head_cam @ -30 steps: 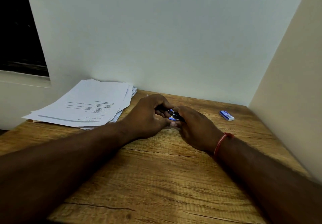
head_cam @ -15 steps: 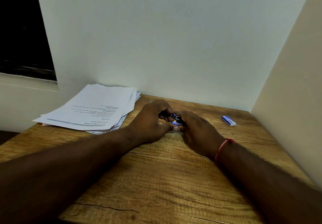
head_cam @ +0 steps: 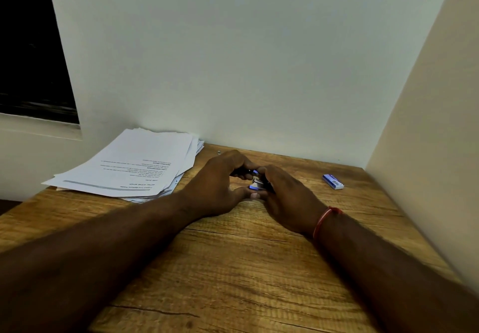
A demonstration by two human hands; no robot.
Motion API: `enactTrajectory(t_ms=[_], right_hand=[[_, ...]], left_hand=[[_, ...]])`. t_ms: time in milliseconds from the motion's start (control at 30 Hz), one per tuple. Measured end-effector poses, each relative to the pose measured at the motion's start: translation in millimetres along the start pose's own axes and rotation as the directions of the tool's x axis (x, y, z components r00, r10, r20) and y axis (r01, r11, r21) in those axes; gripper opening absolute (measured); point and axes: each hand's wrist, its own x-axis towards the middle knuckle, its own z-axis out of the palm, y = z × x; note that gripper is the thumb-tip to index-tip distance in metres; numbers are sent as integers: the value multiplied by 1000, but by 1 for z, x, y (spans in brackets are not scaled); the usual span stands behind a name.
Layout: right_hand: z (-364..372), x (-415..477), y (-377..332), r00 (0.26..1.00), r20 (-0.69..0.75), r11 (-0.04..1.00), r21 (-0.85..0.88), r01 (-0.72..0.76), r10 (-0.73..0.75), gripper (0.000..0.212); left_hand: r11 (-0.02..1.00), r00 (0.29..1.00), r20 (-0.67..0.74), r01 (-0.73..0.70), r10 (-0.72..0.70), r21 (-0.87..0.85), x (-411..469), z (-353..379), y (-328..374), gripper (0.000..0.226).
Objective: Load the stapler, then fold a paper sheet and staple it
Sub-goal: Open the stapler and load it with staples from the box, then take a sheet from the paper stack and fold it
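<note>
Head view: the left hand (head_cam: 217,185) and right hand (head_cam: 287,198) stay curled around the small blue stapler (head_cam: 258,183), low over the bench (head_cam: 233,268) just right of the paper stack (head_cam: 134,166). Little has moved in the last second. A silver metal part now shows between the fingers, so loading seems still under way. The staple box (head_cam: 333,181) lies well right of the stack.

Beneath the fingers (head_cam: 269,174): wooden table (head_cam: 233,268), brown grain, a dark crack toward the near edge. Beyond the fingers: plain white wall (head_cam: 246,60). Far left of the fingers and higher: dark window (head_cam: 31,47) above a pale sill (head_cam: 39,128). Right of the fingers: cream side panel (head_cam: 427,151), upright against the table. Nearer, rightward: red thread band (head_cam: 325,220).
</note>
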Motion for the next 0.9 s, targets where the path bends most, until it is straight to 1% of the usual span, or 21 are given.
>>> enactTrajectory(t_ms=[67, 167, 233, 267, 333, 367, 433, 500, 533, 567, 633, 667, 733, 800, 900], right_hand=[[-2, -1, 0, 1000, 1, 1000, 14, -19, 19, 40], [-6, -3, 8, 999, 4, 998, 42, -45, 45, 47], [-10, -5, 20, 992, -16, 991, 58, -123, 124, 47], [-12, -5, 29, 981, -38, 981, 51, -186, 188, 47], [-17, -5, 46, 942, -79, 945, 28, -326, 327, 47], [-20, -6, 53, 920, -91, 924, 14, -383, 382, 43], [-26, -5, 66, 883, -94, 885, -35, -465, 460, 31], [-30, -4, 72, 861, -87, 856, -97, -507, 500, 26], [-30, -4, 72, 855, -84, 846, -120, -519, 512, 26], [-31, -3, 72, 851, -83, 839, -139, -526, 519, 27], [-30, -2, 73, 842, -77, 826, -170, -538, 533, 28], [-30, -1, 72, 841, -72, 821, -185, -540, 537, 27], [-29, -1, 72, 846, -67, 818, -222, -530, 529, 20], [-31, -1, 70, 847, -61, 815, -246, -525, 527, 18], [-32, -2, 66, 843, -49, 811, -246, -530, 536, 28]], left_hand=[[1000, 1000, 17, -7, 7, 4, 0, -2, 3, 58], [999, 999, 36, 15, -17, 38, -1, -8, 5, 74], [994, 997, 43, 59, -63, 90, -1, -15, 7, 78], [990, 995, 52, 80, -87, 112, 0, -20, 9, 78], [985, 990, 72, 113, -123, 132, 4, -35, 11, 73], [981, 987, 81, 126, -139, 147, 8, -44, 10, 66], [961, 974, 97, 180, -204, 212, 16, -72, 2, 42], [896, 945, 76, 272, -317, 352, 22, -107, -14, 17], [832, 921, 40, 331, -388, 445, 23, -126, -22, 11], [750, 886, -8, 398, -464, 528, 21, -145, -31, 12], [585, 797, -83, 505, -598, 635, 16, -172, -46, 26], [518, 753, -87, 527, -652, 673, 14, -178, -50, 38], [419, 690, -60, 503, -721, 756, 14, -176, -51, 58], [393, 672, -60, 501, -738, 771, 16, -162, -54, 71], [415, 679, -96, 548, -728, 726, 15, -142, -63, 72]])
